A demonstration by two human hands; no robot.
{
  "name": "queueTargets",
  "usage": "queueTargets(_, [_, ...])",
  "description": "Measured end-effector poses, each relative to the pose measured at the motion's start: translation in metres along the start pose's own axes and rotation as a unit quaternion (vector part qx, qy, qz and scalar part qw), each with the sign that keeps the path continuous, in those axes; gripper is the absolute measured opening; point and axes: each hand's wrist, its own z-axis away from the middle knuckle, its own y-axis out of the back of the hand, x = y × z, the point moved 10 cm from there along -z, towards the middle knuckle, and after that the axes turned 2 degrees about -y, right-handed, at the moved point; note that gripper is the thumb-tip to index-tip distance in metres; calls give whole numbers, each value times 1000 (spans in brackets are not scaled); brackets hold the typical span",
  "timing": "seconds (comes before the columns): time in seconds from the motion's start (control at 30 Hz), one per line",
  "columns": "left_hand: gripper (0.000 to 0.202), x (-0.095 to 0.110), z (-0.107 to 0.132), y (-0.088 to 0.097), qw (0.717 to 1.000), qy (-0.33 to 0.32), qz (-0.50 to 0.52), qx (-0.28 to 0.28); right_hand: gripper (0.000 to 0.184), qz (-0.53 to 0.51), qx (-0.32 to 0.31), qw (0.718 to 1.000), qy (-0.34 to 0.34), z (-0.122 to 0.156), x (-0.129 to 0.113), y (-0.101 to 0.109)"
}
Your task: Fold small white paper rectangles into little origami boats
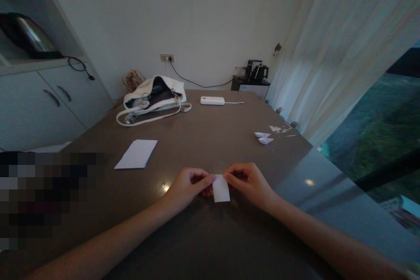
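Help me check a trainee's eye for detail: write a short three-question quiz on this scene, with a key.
1. True or false: the left hand and the right hand both hold the small white paper.
2. Which is nearest the left hand? A) torn scraps; B) larger white paper; C) wall socket.
3. Fill in: in the picture, the white bag lies to the ____ of the white device.

Key: 1. True; 2. B; 3. left.

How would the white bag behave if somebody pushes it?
The white bag would probably sag rather than roll, since its sides look slumped. It might spill anything inside, because its mouth gapes open. Its strap, lying loose, might trail.
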Motion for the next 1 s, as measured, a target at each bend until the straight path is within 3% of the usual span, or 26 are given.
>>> queueTargets(0.3, [26,21,5,4,997,-50,-50,25,30,-15,7,1000,2,1,-1,0])
queueTargets(0.63, [36,22,7,-7,992,-50,-115,-14,27,-15,6,1000,-2,0,-2,3])
queueTargets(1.0, [40,6,6,-17,995,-8,-68,-72,28,-4,15,1000,15,0,-8,7])
